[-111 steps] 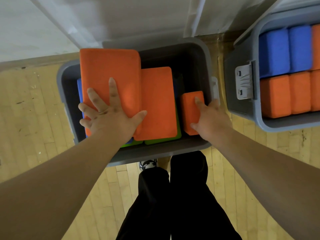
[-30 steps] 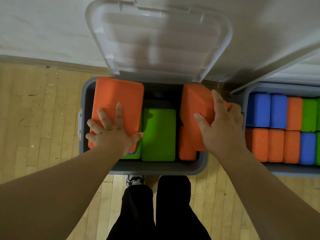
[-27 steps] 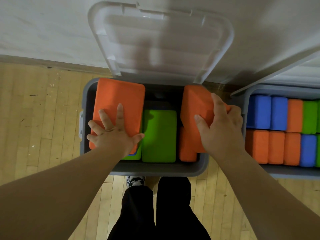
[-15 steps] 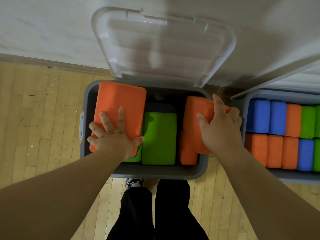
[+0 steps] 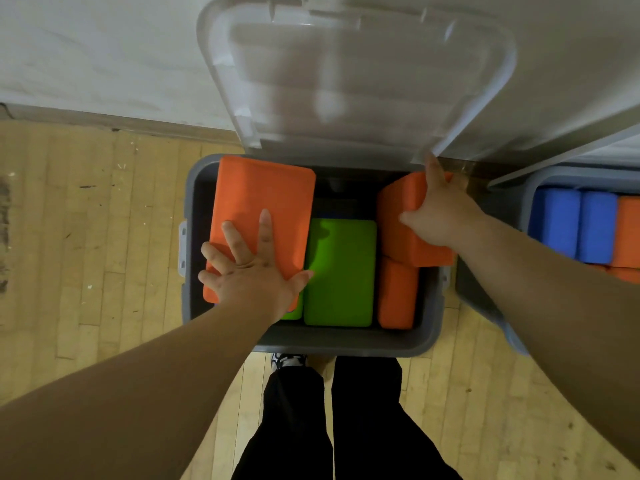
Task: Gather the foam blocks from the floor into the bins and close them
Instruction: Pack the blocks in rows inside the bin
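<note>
A grey bin [image 5: 339, 342] stands on the floor below me, its clear lid [image 5: 356, 81] leaning open against the wall. My left hand [image 5: 249, 271] lies flat with spread fingers on a large orange foam block [image 5: 266, 195] at the bin's left side. My right hand [image 5: 440, 216] grips another orange block [image 5: 398, 216] at the bin's right side, fingers over its far edge. A green block [image 5: 341, 271] lies flat in the middle. One more orange block [image 5: 396, 296] stands under the gripped one.
A second grey bin [image 5: 474, 292] at the right holds blue blocks [image 5: 571, 226] and orange blocks [image 5: 628, 230], its lid open. Wooden floor surrounds the bins. A white wall runs behind them. My black trouser legs [image 5: 332, 420] stand just before the near bin.
My right hand has lowered the orange block into the bin's right side and slid toward its far edge. The left hand has stayed pressed on the large orange block.
</note>
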Available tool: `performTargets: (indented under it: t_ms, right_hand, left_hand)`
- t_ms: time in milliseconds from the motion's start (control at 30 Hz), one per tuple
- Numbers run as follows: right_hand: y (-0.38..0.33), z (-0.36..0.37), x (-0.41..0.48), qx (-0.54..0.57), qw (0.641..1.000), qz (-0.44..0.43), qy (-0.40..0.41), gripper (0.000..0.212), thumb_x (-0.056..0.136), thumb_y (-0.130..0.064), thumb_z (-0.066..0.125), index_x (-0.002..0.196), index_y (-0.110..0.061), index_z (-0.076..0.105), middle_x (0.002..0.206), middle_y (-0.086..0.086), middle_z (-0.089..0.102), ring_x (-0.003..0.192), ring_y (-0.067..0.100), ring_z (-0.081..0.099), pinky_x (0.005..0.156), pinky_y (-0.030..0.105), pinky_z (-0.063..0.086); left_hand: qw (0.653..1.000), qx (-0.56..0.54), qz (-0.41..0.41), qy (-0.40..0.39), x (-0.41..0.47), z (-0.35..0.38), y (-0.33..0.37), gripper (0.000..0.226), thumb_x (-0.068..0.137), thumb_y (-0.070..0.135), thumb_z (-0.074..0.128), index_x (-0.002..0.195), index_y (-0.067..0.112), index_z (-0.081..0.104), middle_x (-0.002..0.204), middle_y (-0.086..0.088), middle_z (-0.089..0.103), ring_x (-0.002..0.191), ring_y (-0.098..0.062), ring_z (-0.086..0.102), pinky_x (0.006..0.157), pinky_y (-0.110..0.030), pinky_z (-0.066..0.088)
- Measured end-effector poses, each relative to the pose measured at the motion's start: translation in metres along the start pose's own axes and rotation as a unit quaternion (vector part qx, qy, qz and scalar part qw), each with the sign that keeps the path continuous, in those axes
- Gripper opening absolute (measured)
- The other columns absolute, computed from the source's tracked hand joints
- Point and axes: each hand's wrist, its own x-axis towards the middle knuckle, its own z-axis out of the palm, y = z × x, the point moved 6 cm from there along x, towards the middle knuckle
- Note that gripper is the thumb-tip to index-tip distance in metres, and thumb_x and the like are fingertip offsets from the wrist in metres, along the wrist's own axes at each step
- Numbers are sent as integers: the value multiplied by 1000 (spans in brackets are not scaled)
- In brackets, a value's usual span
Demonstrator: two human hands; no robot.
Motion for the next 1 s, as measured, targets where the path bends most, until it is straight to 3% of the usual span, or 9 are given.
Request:
performTargets:
  t_ms: [100, 200, 367, 533, 633, 733, 800, 900, 1000]
  right_hand:
    - [-3, 1, -14, -42, 999, -24, 19, 106, 94, -43, 70, 161, -42, -11, 161, 22, 11, 123, 44, 54, 96, 45, 48]
    - [-8, 8, -12, -52, 998, -18, 34, 102, 95, -43, 70, 162, -40, -8, 162, 24, 10, 125, 44, 53, 95, 47, 49]
    - [-18, 32, 15, -48, 999, -10, 5, 100, 96, -40, 70, 164, -36, -4, 167, 24, 1, 138, 44, 43, 106, 47, 44]
    - [-15, 27, 28, -70, 997, 4, -4, 110, 88, -52, 75, 163, -38, -5, 168, 20, -2, 148, 45, 25, 115, 50, 36]
    - [-11, 18, 5, -92, 993, -33, 61, 107, 86, -52, 75, 161, -39, -1, 159, 20, 16, 139, 45, 33, 105, 53, 45]
    - [4, 34, -12, -69, 996, -54, 1, 107, 91, -40, 74, 161, -41, -7, 137, 17, 50, 100, 31, 59, 81, 41, 53]
    - [14, 47, -13, -72, 995, -62, -31, 108, 92, -38, 74, 160, -43, -10, 128, 13, 58, 94, 27, 59, 84, 43, 54]
    - [26, 61, -7, -67, 995, -60, -33, 108, 93, -39, 73, 159, -45, -12, 124, 7, 58, 106, 29, 59, 102, 52, 47]
    - [42, 69, 0, -48, 997, -51, -29, 110, 90, -44, 74, 156, -53, -14, 124, 8, 60, 105, 34, 60, 97, 48, 50]
  left_hand:
    - [1000, -2, 6, 10, 0, -2, 0, 126, 72, 96, 43, 130, 45, -57, 157, -16, -38, 147, -57, -9, 117, -72, 14]
    - [1000, -3, 7, 19, -3, -3, -1, 126, 73, 95, 43, 133, 44, -55, 159, -17, -35, 147, -57, -7, 117, -72, 16]
    - [1000, 8, 3, 12, 0, -3, -1, 125, 73, 96, 42, 132, 44, -55, 157, -18, -36, 147, -57, -8, 116, -71, 17]
    - [1000, 11, 6, 12, 1, -2, -2, 125, 72, 97, 41, 132, 44, -55, 157, -18, -37, 147, -57, -8, 116, -71, 16]
    - [1000, 7, 7, 15, 1, -1, -2, 125, 72, 97, 40, 132, 44, -56, 156, -18, -37, 147, -58, -9, 116, -72, 15]
    - [1000, 8, 10, 22, 1, -1, 0, 125, 73, 97, 40, 135, 43, -54, 157, -18, -35, 147, -58, -7, 116, -72, 17]
    - [1000, 8, 12, 24, 1, -1, 0, 124, 72, 97, 39, 136, 42, -53, 158, -17, -34, 147, -58, -7, 116, -72, 17]
    - [1000, 9, 11, 18, 1, -1, -2, 124, 72, 98, 38, 134, 43, -54, 157, -18, -36, 147, -58, -8, 116, -72, 17]
    - [1000, 12, 11, 16, 1, -2, -2, 124, 72, 98, 37, 135, 42, -54, 156, -18, -36, 146, -58, -8, 116, -72, 17]
